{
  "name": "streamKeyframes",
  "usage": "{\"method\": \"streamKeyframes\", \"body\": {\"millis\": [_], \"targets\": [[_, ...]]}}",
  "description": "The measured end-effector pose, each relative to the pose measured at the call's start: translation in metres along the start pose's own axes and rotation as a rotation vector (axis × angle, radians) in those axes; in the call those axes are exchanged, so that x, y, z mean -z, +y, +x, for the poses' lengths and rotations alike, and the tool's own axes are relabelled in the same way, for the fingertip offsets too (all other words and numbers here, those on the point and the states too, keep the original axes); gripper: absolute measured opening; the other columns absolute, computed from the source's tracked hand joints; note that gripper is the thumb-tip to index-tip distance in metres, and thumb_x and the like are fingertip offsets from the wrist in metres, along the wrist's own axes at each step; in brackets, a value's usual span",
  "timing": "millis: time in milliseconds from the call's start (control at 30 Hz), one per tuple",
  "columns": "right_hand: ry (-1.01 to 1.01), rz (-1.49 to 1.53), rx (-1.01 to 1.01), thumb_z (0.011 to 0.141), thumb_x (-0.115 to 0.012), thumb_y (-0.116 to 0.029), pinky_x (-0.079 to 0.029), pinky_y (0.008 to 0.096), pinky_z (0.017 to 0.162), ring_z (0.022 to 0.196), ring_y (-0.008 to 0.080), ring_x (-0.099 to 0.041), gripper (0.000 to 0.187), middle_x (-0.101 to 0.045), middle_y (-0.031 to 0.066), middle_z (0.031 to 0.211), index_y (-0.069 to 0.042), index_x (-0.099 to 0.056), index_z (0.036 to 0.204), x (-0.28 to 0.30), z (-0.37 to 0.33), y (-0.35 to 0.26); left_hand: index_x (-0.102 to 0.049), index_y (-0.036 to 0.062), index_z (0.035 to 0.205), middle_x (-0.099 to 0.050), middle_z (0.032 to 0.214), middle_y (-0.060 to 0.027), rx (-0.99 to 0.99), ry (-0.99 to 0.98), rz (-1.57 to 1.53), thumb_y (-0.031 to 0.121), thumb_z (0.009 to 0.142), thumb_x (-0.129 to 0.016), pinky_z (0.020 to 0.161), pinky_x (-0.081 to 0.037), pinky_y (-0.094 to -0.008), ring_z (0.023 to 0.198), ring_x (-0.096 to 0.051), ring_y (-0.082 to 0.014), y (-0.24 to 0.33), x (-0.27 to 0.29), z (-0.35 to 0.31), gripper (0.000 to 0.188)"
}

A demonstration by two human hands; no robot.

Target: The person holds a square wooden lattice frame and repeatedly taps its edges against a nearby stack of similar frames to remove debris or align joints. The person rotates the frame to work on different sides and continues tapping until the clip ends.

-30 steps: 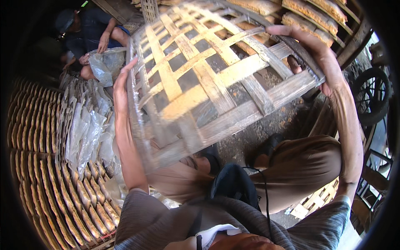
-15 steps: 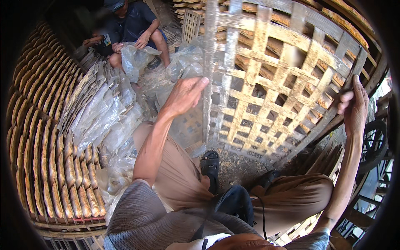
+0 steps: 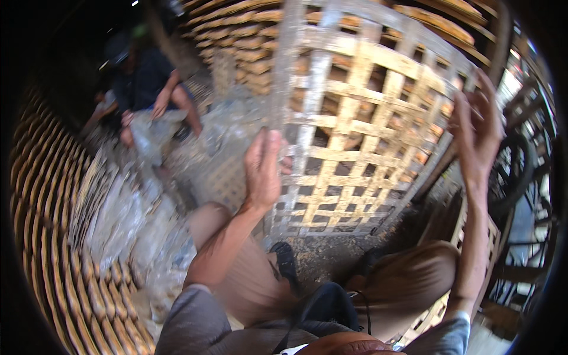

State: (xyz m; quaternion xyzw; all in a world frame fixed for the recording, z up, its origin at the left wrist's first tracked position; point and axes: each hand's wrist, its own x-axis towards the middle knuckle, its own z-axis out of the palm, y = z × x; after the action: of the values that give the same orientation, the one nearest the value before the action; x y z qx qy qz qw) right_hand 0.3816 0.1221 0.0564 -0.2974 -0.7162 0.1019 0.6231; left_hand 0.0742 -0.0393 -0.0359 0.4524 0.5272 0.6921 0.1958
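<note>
A woven bamboo lattice panel (image 3: 349, 127) in a weathered wooden frame stands upright in front of me. My left hand (image 3: 263, 174) is closed on its left edge, with the thumb up and fingertips showing beside the frame bar. At the panel's upper right edge, my right hand (image 3: 480, 121) is raised with fingers stretched and apart. It is blurred, and whether it still touches the frame I cannot make out. Through the gaps in the lattice, stacked brown pieces show behind it.
Rows of brown, ridged pieces (image 3: 50, 195) fill the left side. Crumpled clear plastic sheets (image 3: 133, 219) lie beside them. Another person (image 3: 145, 83) sits at the back left, handling plastic. A dark wheel (image 3: 515, 168) and racks stand at the right. Crumbs litter the floor (image 3: 322, 254).
The view has shifted and blurred. My left hand is lower on the panel's left edge. My right hand's fingers have lifted and spread at the right edge.
</note>
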Motion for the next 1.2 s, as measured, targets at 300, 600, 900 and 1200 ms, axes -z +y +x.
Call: {"method": "streamKeyframes", "body": {"millis": [300,600,900,1200], "targets": [[0.237,-0.271,0.003,0.096,-0.077,-0.022,-0.061,0.0395,0.091,0.119,0.0307,-0.064,0.080,-0.052,0.0259,0.146,0.003,-0.035,0.159,0.007,0.022,0.037,-0.060,0.0057,0.104,-0.063,0.081,-0.0058,-0.009,0.056,-0.091,0.045,0.115,-0.046,0.050,-0.053,-0.0263,0.057,-0.061,-0.0123,-0.008,0.007,0.006,0.044],[0.019,0.391,-0.357,0.111,-0.057,-0.044,-0.067,0.0329,0.068,0.076,0.0173,-0.077,0.045,-0.079,0.0095,0.099,-0.003,-0.070,0.125,0.027,0.024,0.041,-0.059,0.0058,0.101,-0.062,0.075,-0.0069,0.005,0.096,-0.058,0.043,0.116,-0.042,0.049,-0.049,-0.0270,0.055,-0.060,-0.0144,-0.015,0.012,0.003,0.044],[0.155,0.365,-0.468,0.108,-0.064,-0.038,-0.047,0.0227,0.056,0.075,0.0056,-0.064,0.038,-0.075,0.0024,0.107,-0.005,-0.073,0.124,0.008,0.005,0.044,-0.064,-0.0010,0.122,-0.071,0.106,-0.0063,0.036,-0.184,-0.092,0.025,0.111,-0.056,0.097,-0.046,-0.0288,0.103,-0.062,-0.0107,-0.010,0.022,0.008,0.030],[0.118,0.319,-0.355,0.112,-0.060,-0.029,-0.049,0.0210,0.062,0.073,0.0074,-0.060,0.037,-0.076,0.0051,0.117,-0.005,-0.068,0.138,0.014,0.002,0.073,-0.057,-0.0077,0.130,-0.071,0.117,-0.0162,-0.047,-0.160,0.023,0.002,0.100,-0.067,0.088,-0.061,-0.0309,0.103,-0.071,-0.0172,0.002,0.023,0.041,0.034]]}}
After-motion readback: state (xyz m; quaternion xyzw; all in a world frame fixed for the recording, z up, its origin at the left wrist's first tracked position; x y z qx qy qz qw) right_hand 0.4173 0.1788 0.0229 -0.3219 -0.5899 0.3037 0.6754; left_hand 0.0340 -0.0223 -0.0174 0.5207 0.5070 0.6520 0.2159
